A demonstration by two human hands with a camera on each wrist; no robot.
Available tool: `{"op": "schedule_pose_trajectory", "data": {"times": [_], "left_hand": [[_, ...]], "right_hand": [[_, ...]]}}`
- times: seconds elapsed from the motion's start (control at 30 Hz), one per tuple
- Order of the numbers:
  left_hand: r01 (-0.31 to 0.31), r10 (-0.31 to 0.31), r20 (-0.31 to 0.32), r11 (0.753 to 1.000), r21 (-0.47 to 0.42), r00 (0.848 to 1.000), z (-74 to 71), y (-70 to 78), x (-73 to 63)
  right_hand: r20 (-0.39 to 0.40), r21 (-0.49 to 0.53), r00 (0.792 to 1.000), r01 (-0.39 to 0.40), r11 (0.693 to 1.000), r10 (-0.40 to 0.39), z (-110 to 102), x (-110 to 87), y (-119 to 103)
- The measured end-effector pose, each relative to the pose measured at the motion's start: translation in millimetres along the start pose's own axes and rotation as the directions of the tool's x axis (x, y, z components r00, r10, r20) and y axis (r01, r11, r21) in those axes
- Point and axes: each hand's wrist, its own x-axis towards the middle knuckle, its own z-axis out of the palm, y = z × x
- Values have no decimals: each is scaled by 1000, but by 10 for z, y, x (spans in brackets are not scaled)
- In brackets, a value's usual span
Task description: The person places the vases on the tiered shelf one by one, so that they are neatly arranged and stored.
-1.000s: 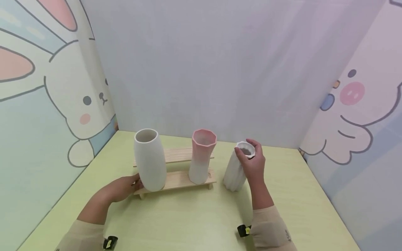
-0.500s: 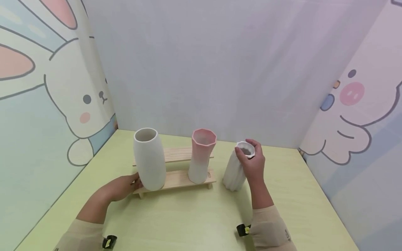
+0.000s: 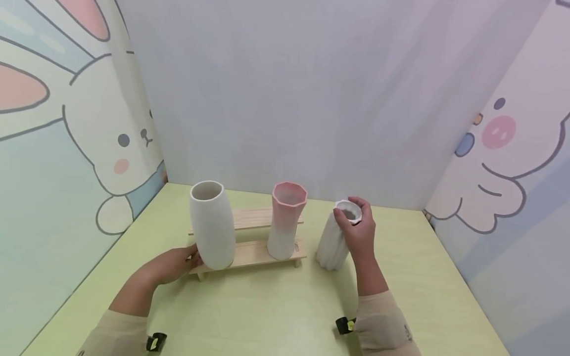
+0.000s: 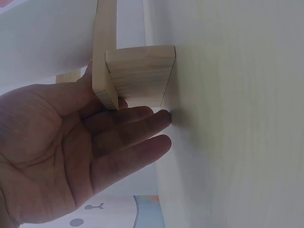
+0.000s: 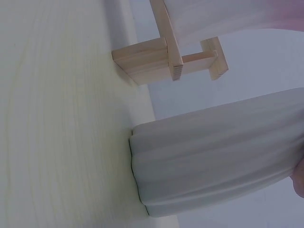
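Note:
A two-step wooden stand (image 3: 251,253) stands on the table, its left end pinched by my left hand (image 3: 171,267). In the left wrist view, the thumb of the left hand (image 4: 52,137) lies over the board's end (image 4: 105,71), with fingers stretched out below it. On the lower step, a tall smooth white vase (image 3: 213,230) rises right by this hand. A pink-to-white vase with a faceted rim (image 3: 286,225) stands at the step's right end. My right hand (image 3: 359,232) grips the rim of a ribbed white vase (image 3: 330,244), whose base meets the tabletop (image 5: 71,142).
The upper step (image 3: 252,218) runs behind the vases. A grey curtain (image 3: 285,99) closes off the back, and cartoon-printed panels stand at the left (image 3: 80,163) and right (image 3: 525,198). Black wrist devices (image 3: 156,341) show at both sleeves.

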Motion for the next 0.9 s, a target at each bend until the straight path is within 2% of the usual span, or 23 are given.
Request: {"op": "schedule_pose_trajectory", "data": {"times": [0.33,0.5,0.67,0.9], "left_hand": [[-9,9,-11,1000,3,1000,14,-27,13],[-12,12,-7,1000,-1,1000,9,-19,9],[-23,23,-13,1000,7,1000,-4,-3,1],[7,-7,-3,1000,-19,1000,4,16,-12]], "right_hand": [[0,-26,1000,-13,1000,13,1,-73,-248],[-2,-9,1000,-5,1000,5,3,-85,-283],[-10,38,999,32,999,-32,3,-72,-225],[-18,53,999,42,998,-41,4,-11,7]]}}
